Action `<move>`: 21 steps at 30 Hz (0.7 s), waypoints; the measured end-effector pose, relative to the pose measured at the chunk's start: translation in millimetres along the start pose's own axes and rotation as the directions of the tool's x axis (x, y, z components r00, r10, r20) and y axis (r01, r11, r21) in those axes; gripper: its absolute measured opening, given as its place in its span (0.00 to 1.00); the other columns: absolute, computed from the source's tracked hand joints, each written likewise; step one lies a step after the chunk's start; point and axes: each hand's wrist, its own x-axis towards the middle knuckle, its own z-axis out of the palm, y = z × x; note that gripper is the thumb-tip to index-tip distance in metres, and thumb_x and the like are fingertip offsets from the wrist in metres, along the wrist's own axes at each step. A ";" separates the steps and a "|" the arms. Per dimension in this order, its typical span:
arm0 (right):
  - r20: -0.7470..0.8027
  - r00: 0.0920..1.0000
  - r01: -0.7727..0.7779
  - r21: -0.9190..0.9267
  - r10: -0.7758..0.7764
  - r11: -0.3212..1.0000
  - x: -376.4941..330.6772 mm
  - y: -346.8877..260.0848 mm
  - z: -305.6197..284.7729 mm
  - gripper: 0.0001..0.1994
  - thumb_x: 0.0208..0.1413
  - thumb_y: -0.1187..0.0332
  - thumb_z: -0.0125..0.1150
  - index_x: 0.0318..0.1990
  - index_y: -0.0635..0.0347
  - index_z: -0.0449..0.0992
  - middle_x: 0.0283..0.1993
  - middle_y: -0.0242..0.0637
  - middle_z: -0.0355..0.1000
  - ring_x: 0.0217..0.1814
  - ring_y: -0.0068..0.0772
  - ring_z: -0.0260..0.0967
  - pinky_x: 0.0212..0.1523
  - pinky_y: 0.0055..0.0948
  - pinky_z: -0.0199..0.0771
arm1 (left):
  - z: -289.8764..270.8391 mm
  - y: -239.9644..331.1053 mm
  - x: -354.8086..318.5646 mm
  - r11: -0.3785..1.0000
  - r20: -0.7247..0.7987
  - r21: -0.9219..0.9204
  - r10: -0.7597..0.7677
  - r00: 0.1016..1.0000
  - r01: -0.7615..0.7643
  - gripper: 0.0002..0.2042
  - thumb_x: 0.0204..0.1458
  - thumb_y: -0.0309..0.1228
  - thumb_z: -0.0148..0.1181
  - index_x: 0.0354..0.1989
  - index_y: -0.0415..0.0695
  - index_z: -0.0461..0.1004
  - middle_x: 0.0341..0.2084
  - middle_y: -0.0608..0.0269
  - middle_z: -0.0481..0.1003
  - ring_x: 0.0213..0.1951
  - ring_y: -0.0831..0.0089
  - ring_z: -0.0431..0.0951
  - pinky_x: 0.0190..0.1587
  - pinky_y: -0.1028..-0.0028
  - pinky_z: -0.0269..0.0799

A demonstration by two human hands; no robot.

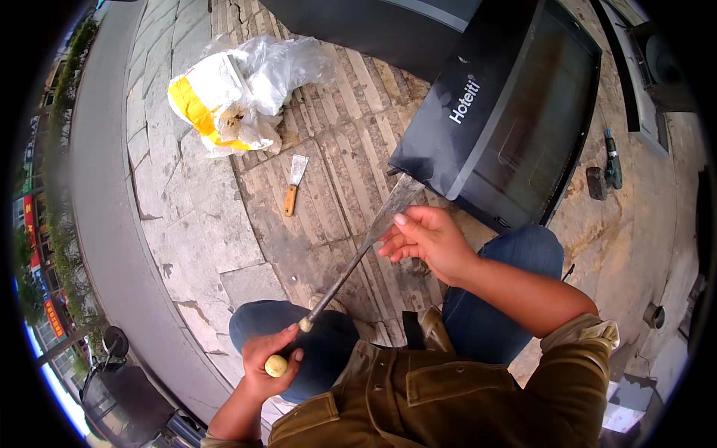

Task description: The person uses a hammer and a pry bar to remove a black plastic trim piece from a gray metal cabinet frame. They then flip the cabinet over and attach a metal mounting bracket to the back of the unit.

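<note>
Gaping white bag (224, 93), pale contents

A worn stone pavement (202, 216) of cracked slabs and ribbed paving carries a white and yellow plastic sack (231, 93), a wooden-handled putty knife (293, 184), a black glass-fronted appliance (508, 112) and a cordless drill (612, 158).
</note>
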 end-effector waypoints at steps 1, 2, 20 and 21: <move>-0.061 0.998 0.034 -0.005 -0.035 0.999 -3.2 -0.6 -7.2 0.13 0.62 0.62 0.51 0.33 0.64 0.67 0.33 0.40 0.72 0.32 0.27 0.73 0.32 0.23 0.73 | 1.4 10.5 -0.5 1.000 -0.014 0.000 -0.016 1.000 0.016 0.20 0.39 0.17 0.61 0.46 0.36 0.75 0.39 0.52 0.78 0.36 0.66 0.81 0.40 0.76 0.72; -0.121 0.990 0.067 -0.013 -0.068 0.998 -6.1 -0.4 -14.1 0.12 0.61 0.62 0.53 0.34 0.63 0.67 0.33 0.39 0.71 0.31 0.26 0.72 0.31 0.23 0.72 | 2.3 22.1 0.7 0.999 -0.019 0.027 -0.031 0.999 0.031 0.20 0.39 0.17 0.61 0.46 0.37 0.74 0.37 0.53 0.79 0.33 0.68 0.80 0.37 0.77 0.72; 0.029 0.933 0.351 -0.304 -0.360 0.886 11.1 -18.6 -68.9 0.05 0.58 0.72 0.55 0.37 0.63 0.68 0.35 0.33 0.73 0.34 0.22 0.74 0.30 0.19 0.70 | 28.7 174.7 26.2 0.856 -0.167 -0.088 -0.517 0.840 0.509 0.19 0.43 0.14 0.61 0.47 0.35 0.74 0.41 0.58 0.77 0.45 0.74 0.75 0.52 0.76 0.66; 0.051 0.934 0.350 -0.310 -0.353 0.884 12.4 -16.9 -66.4 0.05 0.58 0.72 0.55 0.37 0.64 0.68 0.35 0.33 0.73 0.34 0.22 0.74 0.30 0.19 0.70 | 24.5 184.9 32.4 0.854 -0.154 -0.065 -0.520 0.840 0.516 0.19 0.43 0.14 0.61 0.47 0.35 0.74 0.42 0.57 0.77 0.45 0.75 0.75 0.51 0.76 0.67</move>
